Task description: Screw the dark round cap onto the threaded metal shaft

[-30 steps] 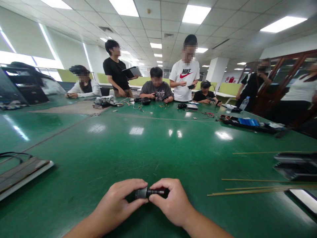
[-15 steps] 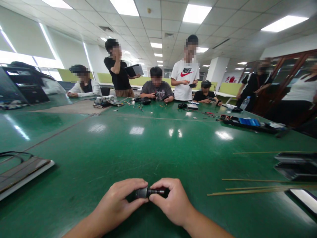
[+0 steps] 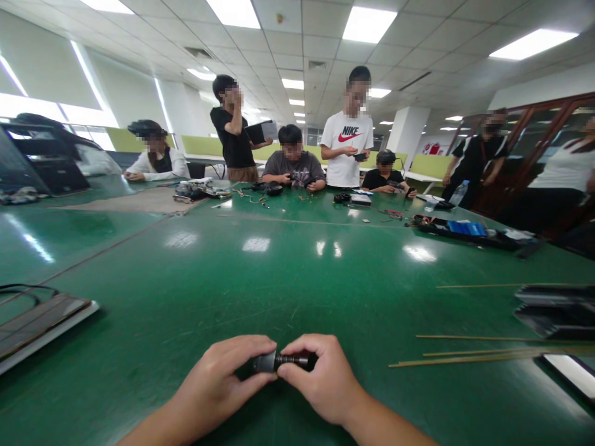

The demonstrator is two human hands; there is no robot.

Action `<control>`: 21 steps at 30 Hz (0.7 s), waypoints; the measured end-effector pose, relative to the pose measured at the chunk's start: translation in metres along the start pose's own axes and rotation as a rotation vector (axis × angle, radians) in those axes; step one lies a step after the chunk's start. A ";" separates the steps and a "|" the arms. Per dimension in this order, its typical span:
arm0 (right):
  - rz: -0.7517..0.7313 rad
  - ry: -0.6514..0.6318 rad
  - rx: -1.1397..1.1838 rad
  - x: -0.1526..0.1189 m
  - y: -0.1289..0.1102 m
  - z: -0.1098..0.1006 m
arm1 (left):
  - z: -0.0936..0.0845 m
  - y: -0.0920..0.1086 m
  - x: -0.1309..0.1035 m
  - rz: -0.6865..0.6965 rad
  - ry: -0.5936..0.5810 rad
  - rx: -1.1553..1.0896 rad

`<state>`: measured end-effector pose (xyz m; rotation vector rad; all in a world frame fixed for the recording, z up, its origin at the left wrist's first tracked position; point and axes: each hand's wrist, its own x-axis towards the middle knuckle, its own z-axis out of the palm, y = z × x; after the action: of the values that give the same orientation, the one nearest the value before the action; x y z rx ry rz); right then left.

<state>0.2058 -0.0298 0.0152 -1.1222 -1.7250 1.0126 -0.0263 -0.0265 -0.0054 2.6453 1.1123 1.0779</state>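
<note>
A short black flashlight-like cylinder (image 3: 266, 362) lies sideways between my hands, just above the green table. Its wider dark-grey end is pinched between the thumb and fingers of my left hand (image 3: 222, 378). My right hand (image 3: 325, 379) curls its thumb and index finger around the slimmer, ringed part. Both hands sit close together, fingertips almost touching near the narrow neck. The far right end is partly covered by my right fingers, so I cannot tell its exact shape.
Thin yellowish sticks (image 3: 465, 357) lie to the right, by black channel-shaped pieces (image 3: 555, 310) and a white-topped flat device (image 3: 571, 375). A flat panel (image 3: 46, 328) is at left. Across the green table (image 3: 297, 272), several people sit or stand near electronics and a tool tray (image 3: 465, 229).
My hands and the cylinder stay in nearly the same place and grip. Across the table, the standing person in black has shifted to the right.
</note>
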 end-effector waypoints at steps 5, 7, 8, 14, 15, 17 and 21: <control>0.012 0.003 -0.007 0.000 -0.001 0.000 | -0.002 0.000 0.000 -0.002 0.003 0.019; 0.018 0.002 -0.008 0.001 0.000 0.000 | -0.003 0.000 0.000 -0.008 0.005 0.017; 0.018 0.003 -0.007 0.001 0.000 0.000 | -0.003 0.000 0.000 -0.008 0.006 0.013; 0.024 -0.001 -0.005 0.000 0.001 0.001 | -0.003 0.001 0.001 -0.001 0.011 0.004; 0.026 -0.002 -0.005 0.000 0.001 0.001 | -0.003 0.001 0.002 -0.003 0.012 0.005; 0.027 -0.003 -0.005 0.000 0.001 0.001 | -0.003 0.000 0.002 -0.011 0.011 0.009; 0.029 0.003 -0.005 0.001 0.000 0.000 | -0.003 0.000 0.002 -0.015 0.002 0.005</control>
<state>0.2052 -0.0292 0.0150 -1.1539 -1.7145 1.0241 -0.0278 -0.0258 -0.0022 2.6363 1.1348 1.0768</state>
